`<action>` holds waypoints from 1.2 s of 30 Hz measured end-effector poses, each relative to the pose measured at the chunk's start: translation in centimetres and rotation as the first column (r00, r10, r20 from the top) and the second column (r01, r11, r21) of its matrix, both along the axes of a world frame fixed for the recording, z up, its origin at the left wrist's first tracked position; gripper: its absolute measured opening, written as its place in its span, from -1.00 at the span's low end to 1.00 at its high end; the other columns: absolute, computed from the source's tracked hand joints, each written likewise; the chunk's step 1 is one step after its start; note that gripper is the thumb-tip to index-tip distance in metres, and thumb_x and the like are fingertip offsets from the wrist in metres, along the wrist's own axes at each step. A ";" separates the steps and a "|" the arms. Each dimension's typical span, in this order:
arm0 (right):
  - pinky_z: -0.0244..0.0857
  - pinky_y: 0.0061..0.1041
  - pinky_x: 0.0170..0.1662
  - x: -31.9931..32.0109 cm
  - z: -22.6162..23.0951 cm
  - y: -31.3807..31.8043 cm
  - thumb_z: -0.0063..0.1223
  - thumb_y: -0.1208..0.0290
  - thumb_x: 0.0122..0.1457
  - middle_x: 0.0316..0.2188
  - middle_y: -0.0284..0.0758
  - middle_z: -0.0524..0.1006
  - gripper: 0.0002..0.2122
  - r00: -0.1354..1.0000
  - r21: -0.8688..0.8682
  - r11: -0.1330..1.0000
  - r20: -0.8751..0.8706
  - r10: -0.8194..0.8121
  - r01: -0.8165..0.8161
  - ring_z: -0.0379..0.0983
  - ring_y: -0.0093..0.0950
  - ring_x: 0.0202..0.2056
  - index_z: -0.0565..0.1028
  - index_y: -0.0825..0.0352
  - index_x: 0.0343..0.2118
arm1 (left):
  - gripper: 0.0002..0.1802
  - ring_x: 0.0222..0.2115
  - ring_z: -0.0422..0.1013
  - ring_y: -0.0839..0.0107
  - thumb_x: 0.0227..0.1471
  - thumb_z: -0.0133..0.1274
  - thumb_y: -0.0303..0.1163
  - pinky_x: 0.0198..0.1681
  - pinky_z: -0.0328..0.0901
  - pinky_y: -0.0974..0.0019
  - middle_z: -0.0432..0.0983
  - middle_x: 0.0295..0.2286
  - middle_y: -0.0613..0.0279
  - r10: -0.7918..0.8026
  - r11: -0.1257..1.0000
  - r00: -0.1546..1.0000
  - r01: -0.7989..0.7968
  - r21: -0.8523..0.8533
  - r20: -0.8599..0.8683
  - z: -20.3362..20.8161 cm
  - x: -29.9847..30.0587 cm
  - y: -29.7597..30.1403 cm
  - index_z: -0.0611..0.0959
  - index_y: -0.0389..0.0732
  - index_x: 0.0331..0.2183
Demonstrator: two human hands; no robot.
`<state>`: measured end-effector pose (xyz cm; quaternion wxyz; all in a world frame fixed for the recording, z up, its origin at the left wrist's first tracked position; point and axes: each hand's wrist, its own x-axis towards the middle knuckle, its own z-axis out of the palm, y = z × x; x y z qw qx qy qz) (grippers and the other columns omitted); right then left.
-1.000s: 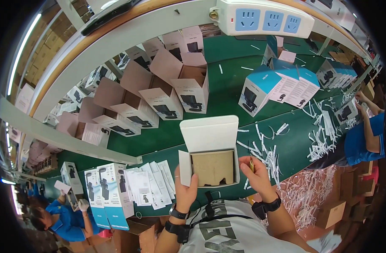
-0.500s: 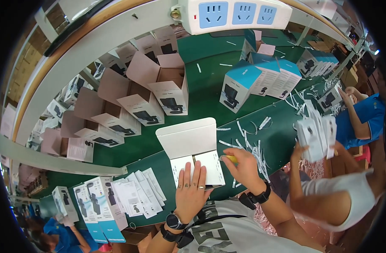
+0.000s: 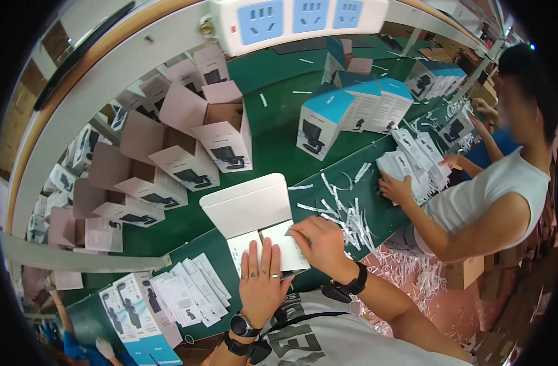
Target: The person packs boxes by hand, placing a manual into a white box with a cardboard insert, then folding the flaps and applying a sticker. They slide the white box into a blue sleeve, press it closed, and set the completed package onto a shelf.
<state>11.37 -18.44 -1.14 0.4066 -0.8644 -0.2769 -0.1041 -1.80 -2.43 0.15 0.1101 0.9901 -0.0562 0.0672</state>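
A white carton (image 3: 245, 210) lies at the table's front edge, its lid flap raised away from me and its two white inner flaps folded in. My left hand (image 3: 261, 268) rests flat on the left inner flap, fingers stretched out. The closed fingers of my right hand (image 3: 321, 244) grip a small yellow-handled cutter (image 3: 300, 232), mostly hidden by the fingers. Its thin tip is over the right inner flap, near the lid's fold. Whether the tip touches the card I cannot tell.
Open printed boxes (image 3: 224, 137) stand in a row at the left. Blue-topped boxes (image 3: 321, 125) are further back. Folded leaflets (image 3: 190, 290) and flat printed cartons (image 3: 129, 311) lie left of me. Paper strips (image 3: 352, 222) litter the right side, beside a co-worker (image 3: 486, 201) handling white packets (image 3: 407, 165).
My right hand has come inward with the cutter, from the carton's right edge to over its flap. The co-worker's packets have come down onto the table. The whole view has shifted.
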 end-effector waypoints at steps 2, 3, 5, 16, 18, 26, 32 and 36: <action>0.42 -0.28 -0.33 0.6 -0.7 -0.2 0.36 0.43 0.12 -0.44 -0.31 0.63 -0.91 1.000 0.031 1.000 0.030 -0.004 0.003 0.59 -0.25 -0.40 0.64 0.24 -0.35 | -0.04 0.38 0.07 -0.28 0.05 0.31 -0.06 0.40 0.01 -0.25 0.16 0.38 -0.13 -0.012 1.000 1.000 0.012 -0.010 0.008 -0.2 -0.2 -0.1 0.35 -0.35 0.33; 0.41 -0.29 -0.34 1.2 -1.1 -0.2 0.34 0.42 0.13 -0.45 -0.34 0.61 -0.91 0.998 0.066 0.998 0.058 0.005 -0.009 0.58 -0.27 -0.40 0.63 0.24 -0.36 | -0.04 0.38 0.07 -0.29 0.06 0.31 -0.07 0.40 0.00 -0.26 0.16 0.38 -0.13 -0.009 1.000 1.000 0.009 -0.016 0.013 -0.2 -0.3 -0.2 0.35 -0.36 0.33; 0.40 -0.30 -0.34 1.9 -1.1 -0.2 0.33 0.41 0.13 -0.46 -0.37 0.59 -0.91 0.997 0.104 0.994 0.078 0.018 -0.026 0.57 -0.28 -0.40 0.62 0.24 -0.36 | -0.05 0.38 0.06 -0.29 0.06 0.31 -0.07 0.39 0.00 -0.27 0.16 0.38 -0.12 -0.001 1.000 1.000 0.002 -0.018 0.009 -0.1 -0.5 -0.3 0.35 -0.37 0.33; 0.41 -0.34 -0.36 2.0 -0.2 -3.8 0.37 0.43 0.14 -0.43 -0.28 0.66 -0.92 0.970 0.067 0.974 -0.100 0.223 -0.217 0.61 -0.25 -0.42 0.65 0.26 -0.36 | -0.07 0.37 0.09 -0.28 0.09 0.29 -0.06 0.39 0.03 -0.23 0.18 0.37 -0.13 0.023 0.999 1.000 -0.022 -0.029 0.011 0.1 0.3 -1.2 0.36 -0.35 0.33; 0.41 -0.34 -0.36 3.1 -0.4 -3.5 0.38 0.42 0.13 -0.43 -0.28 0.66 -0.92 0.983 0.080 0.981 -0.039 0.181 -0.177 0.60 -0.26 -0.42 0.65 0.26 -0.37 | -0.07 0.37 0.09 -0.28 0.09 0.29 -0.06 0.39 0.03 -0.23 0.18 0.37 -0.13 0.021 0.999 1.000 -0.021 -0.025 0.008 0.3 0.2 -1.4 0.36 -0.35 0.33; 0.36 -0.33 -0.37 3.2 -0.5 -3.6 0.40 0.38 0.09 -0.45 -0.36 0.63 -0.87 0.973 0.026 0.974 0.062 0.223 -0.225 0.56 -0.31 -0.43 0.62 0.24 -0.39 | -0.08 0.37 0.09 -0.28 0.11 0.27 -0.04 0.40 0.02 -0.23 0.18 0.37 -0.14 0.023 1.000 1.000 -0.023 -0.012 0.005 0.3 0.1 -1.8 0.36 -0.36 0.33; 0.38 -0.35 -0.37 3.4 1.8 -4.5 0.41 0.37 0.07 -0.41 -0.30 0.62 -0.79 0.956 0.110 0.959 -0.111 0.272 -0.261 0.55 -0.26 -0.42 0.60 0.26 -0.27 | -0.07 0.37 0.09 -0.29 0.10 0.28 -0.04 0.40 0.01 -0.24 0.18 0.37 -0.13 0.027 1.000 1.000 -0.027 -0.005 -0.008 0.3 0.3 -2.2 0.36 -0.36 0.33; 0.40 -0.33 -0.37 3.6 1.5 -3.2 0.39 0.41 0.05 -0.40 -0.28 0.57 -0.77 0.957 0.006 0.960 -0.086 0.278 -0.278 0.55 -0.23 -0.41 0.56 0.27 -0.26 | -0.03 0.39 0.05 -0.26 0.09 0.27 -0.03 0.41 -0.01 -0.23 0.15 0.38 -0.11 0.021 1.000 1.000 -0.021 0.000 -0.003 -0.1 0.2 -2.3 0.32 -0.32 0.36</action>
